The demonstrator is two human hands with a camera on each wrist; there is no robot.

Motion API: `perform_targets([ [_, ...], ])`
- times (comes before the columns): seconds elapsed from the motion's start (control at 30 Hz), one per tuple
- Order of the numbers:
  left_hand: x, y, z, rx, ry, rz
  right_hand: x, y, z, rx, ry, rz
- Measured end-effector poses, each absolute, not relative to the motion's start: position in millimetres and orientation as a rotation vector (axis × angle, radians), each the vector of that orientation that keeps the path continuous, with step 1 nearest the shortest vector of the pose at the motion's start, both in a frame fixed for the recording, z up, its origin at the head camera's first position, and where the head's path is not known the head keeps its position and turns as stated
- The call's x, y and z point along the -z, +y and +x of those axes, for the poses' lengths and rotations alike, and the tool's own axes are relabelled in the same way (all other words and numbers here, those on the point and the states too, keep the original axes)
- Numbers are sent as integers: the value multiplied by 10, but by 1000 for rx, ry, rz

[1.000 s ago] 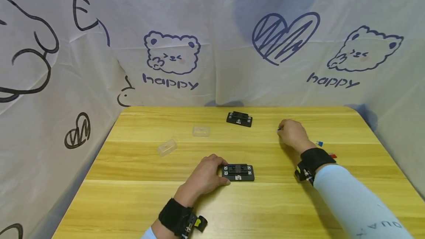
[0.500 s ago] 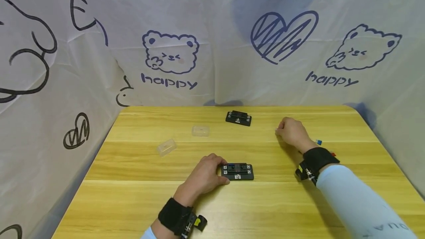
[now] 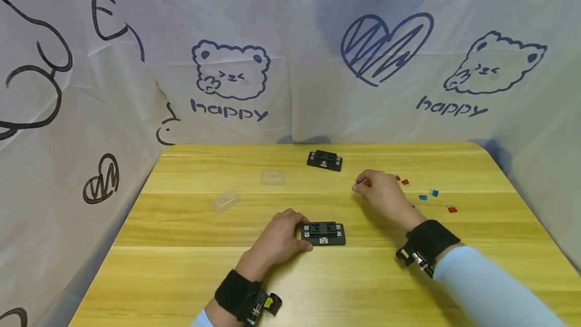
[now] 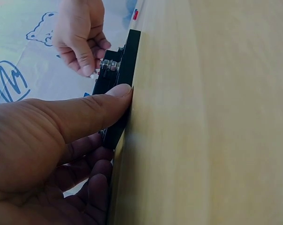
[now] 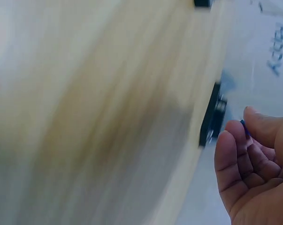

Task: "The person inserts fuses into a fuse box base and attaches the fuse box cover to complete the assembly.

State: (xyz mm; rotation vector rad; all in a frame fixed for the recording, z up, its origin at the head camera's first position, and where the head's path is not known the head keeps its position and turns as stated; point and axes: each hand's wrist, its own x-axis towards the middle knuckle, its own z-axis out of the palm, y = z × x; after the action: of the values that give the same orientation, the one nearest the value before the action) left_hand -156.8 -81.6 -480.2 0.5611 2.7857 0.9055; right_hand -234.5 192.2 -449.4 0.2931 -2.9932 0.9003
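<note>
Thumb and fingers of the left hand (image 3: 281, 238) were curled about the left end of the near black block (image 3: 324, 234), which was set flat near the middle of the wood-grained counter (image 3: 172, 276). In the left wrist view, the thumb was seen to be laid against the block's front edge. Silvery screw terminals were carried at both ends of the block and at the middle of its front, and a patch of blue was shown at the left of its raised part.

The right hand (image 3: 383, 195) was held above the counter, beyond that block, to its right and apart from it. A small blue piece (image 5: 243, 124) was pinched between thumb and fingertips; most of it was covered, so its shape could not be told.

Beside and beyond the right wrist, loose red pieces (image 3: 452, 209) and two loose blue pieces (image 3: 423, 198) were scattered on the counter. A far black block (image 3: 324, 161) was placed near the back edge, and two clear covers (image 3: 272, 178) were laid to its left, the nearer one at a slant. Black straps (image 3: 433, 240) were worn on both wrists.
</note>
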Motion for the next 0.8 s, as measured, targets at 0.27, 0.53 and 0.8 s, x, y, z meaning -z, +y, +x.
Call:
perform_targets([
  [0.27, 4794, -821, -1576, -917, 2789, 570, 4442, 1564, -2014, -990, -2929, 488],
  [0.53, 4796, -822, -1579, -908, 2795, 580, 4456, 1336, -1746, -962, -2846, 670],
  [0.8, 4793, -824, -1575, -888, 2801, 584, 4505, 1225, -1606, -799, -2817, 787],
])
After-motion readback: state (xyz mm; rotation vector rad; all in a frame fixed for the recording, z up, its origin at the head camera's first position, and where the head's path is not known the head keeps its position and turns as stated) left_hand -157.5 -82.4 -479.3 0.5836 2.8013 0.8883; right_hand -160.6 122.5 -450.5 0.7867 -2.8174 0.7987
